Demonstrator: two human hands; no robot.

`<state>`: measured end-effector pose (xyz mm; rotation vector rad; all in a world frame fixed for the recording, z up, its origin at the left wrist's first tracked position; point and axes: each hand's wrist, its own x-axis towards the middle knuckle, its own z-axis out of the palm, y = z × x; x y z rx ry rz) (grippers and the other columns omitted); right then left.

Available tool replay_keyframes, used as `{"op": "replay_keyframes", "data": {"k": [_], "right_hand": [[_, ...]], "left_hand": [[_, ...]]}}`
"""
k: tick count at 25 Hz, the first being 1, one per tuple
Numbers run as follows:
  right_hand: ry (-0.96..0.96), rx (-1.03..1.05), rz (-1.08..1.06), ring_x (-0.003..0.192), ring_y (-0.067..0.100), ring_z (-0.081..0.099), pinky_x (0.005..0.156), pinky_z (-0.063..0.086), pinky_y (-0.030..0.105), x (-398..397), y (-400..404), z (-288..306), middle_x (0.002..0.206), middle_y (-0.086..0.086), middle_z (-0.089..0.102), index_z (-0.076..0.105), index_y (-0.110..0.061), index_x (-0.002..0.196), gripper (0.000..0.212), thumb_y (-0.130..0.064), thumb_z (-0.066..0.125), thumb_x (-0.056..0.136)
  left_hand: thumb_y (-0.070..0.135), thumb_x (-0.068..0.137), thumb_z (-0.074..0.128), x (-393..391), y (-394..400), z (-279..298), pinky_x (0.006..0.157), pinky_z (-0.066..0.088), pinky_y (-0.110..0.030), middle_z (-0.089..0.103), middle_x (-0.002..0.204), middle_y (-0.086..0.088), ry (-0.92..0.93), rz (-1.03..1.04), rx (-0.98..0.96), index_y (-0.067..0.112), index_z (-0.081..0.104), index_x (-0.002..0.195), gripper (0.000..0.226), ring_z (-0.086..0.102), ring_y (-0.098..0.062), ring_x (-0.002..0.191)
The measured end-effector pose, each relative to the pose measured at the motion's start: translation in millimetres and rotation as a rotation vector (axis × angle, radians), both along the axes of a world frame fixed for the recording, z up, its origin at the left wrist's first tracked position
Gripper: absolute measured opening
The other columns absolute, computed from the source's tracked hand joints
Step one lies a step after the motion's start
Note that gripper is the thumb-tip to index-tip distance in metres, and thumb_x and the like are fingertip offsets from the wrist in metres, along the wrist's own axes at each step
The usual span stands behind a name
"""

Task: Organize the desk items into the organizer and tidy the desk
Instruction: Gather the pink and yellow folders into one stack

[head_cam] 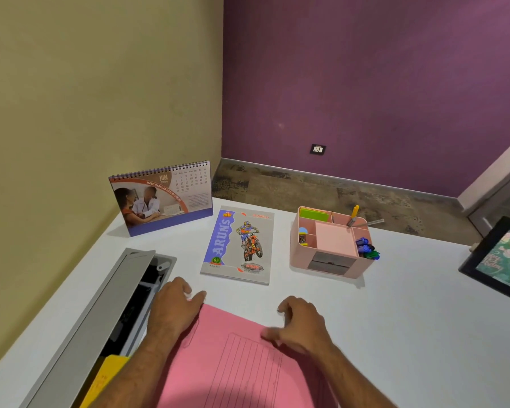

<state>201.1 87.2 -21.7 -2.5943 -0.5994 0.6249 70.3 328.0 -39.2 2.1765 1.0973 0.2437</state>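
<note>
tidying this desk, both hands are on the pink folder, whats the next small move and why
Probably slide the pink folder forward and square it beside the notebook. Both hands, left and right, rest on its far edge, it lies skewed at the near edge of the desk, and it looks too big for the organizer.

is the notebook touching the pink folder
Apart. The head view shows a strip of bare white desk between the notebook and the far edge of the folder.
</note>
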Motion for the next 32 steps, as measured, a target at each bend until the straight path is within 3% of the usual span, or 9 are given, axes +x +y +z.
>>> {"op": "replay_keyframes", "data": {"k": [4, 6, 9, 13, 18, 21, 24, 28, 32], "right_hand": [[-0.003, -0.204, 0.142, 0.099, 0.013, 0.045, 0.088, 0.038, 0.038, -25, -26, 3, 0.108, -0.011, 0.053, 0.043, -0.033, 0.112, 0.089, -0.065, 0.081, 0.039], [-0.014, -0.204, 0.101, 0.096, 0.012, 0.046, 0.087, 0.038, 0.036, -38, -36, 3, 0.105, -0.011, 0.052, 0.044, -0.033, 0.107, 0.084, -0.061, 0.083, 0.038], [0.023, -0.178, 0.026, 0.090, 0.010, 0.049, 0.084, 0.042, 0.033, -54, -52, 8, 0.097, -0.012, 0.049, 0.051, -0.032, 0.096, 0.071, -0.056, 0.086, 0.038], [0.040, -0.149, -0.032, 0.085, 0.010, 0.049, 0.076, 0.048, 0.032, -74, -80, 15, 0.094, -0.012, 0.042, 0.050, -0.030, 0.088, 0.071, -0.058, 0.083, 0.031], [0.200, 0.013, -0.167, 0.079, 0.007, 0.062, 0.065, 0.047, 0.026, -87, -127, 27, 0.089, -0.011, 0.064, 0.042, -0.029, 0.091, 0.073, -0.049, 0.083, 0.033], [0.271, 0.229, -0.197, 0.072, 0.004, 0.069, 0.065, 0.056, 0.024, -88, -158, 37, 0.084, -0.006, 0.074, 0.061, -0.023, 0.093, 0.053, -0.024, 0.087, 0.047], [0.297, 0.397, -0.170, 0.078, 0.008, 0.072, 0.080, 0.059, 0.036, -92, -187, 52, 0.085, -0.001, 0.077, 0.073, -0.019, 0.092, 0.024, -0.008, 0.077, 0.070], [0.406, 0.614, -0.164, 0.092, 0.031, 0.072, 0.084, 0.057, 0.046, -101, -216, 67, 0.099, 0.011, 0.076, 0.070, -0.008, 0.108, 0.027, 0.005, 0.064, 0.085], [0.427, 0.714, -0.308, 0.091, 0.034, 0.072, 0.082, 0.057, 0.048, -105, -248, 72, 0.099, 0.014, 0.075, 0.066, -0.005, 0.111, 0.027, 0.006, 0.060, 0.088]], "left_hand": [[0.082, 0.049, 0.060, -45, -11, 0, 0.070, 0.047, -0.031, 0.062, 0.091, 0.002, 0.352, 0.017, -0.069, 0.021, 0.050, 0.091, 0.075, 0.060, -0.021, 0.086], [0.080, 0.045, 0.060, -58, -22, 2, 0.082, 0.043, -0.036, 0.062, 0.100, 0.004, 0.537, 0.006, -0.065, 0.024, 0.048, 0.100, 0.079, 0.058, -0.020, 0.097], [0.060, 0.054, 0.066, -67, -41, 11, 0.081, 0.036, -0.037, 0.061, 0.104, 0.006, 0.637, -0.030, -0.063, 0.027, 0.048, 0.102, 0.061, 0.051, -0.021, 0.107], [0.042, 0.072, 0.068, -66, -65, 30, 0.077, 0.037, -0.034, 0.058, 0.095, 0.006, 0.438, -0.017, -0.097, 0.028, 0.053, 0.076, 0.020, 0.048, -0.020, 0.100], [0.018, 0.079, 0.072, -60, -101, 61, 0.071, 0.056, -0.037, 0.070, 0.076, 0.006, 0.010, -0.155, -0.209, 0.024, 0.055, 0.078, 0.018, 0.067, -0.014, 0.069], [0.027, 0.074, 0.073, -57, -115, 89, 0.075, 0.056, -0.039, 0.073, 0.077, 0.007, -0.108, -0.256, -0.186, 0.030, 0.059, 0.080, 0.015, 0.068, -0.013, 0.072], [0.043, 0.067, 0.067, -56, -132, 113, 0.083, 0.053, -0.043, 0.073, 0.079, 0.014, -0.168, -0.297, -0.166, 0.039, 0.061, 0.087, 0.021, 0.069, -0.011, 0.078], [0.050, 0.070, 0.071, -57, -154, 136, 0.091, 0.050, -0.047, 0.069, 0.093, 0.019, -0.328, -0.208, -0.145, 0.040, 0.062, 0.095, 0.028, 0.064, -0.007, 0.094], [0.046, 0.078, 0.073, -78, -160, 135, 0.095, 0.050, -0.048, 0.063, 0.116, 0.007, -0.372, -0.073, -0.096, 0.036, 0.057, 0.111, 0.038, 0.055, -0.017, 0.112]]}}
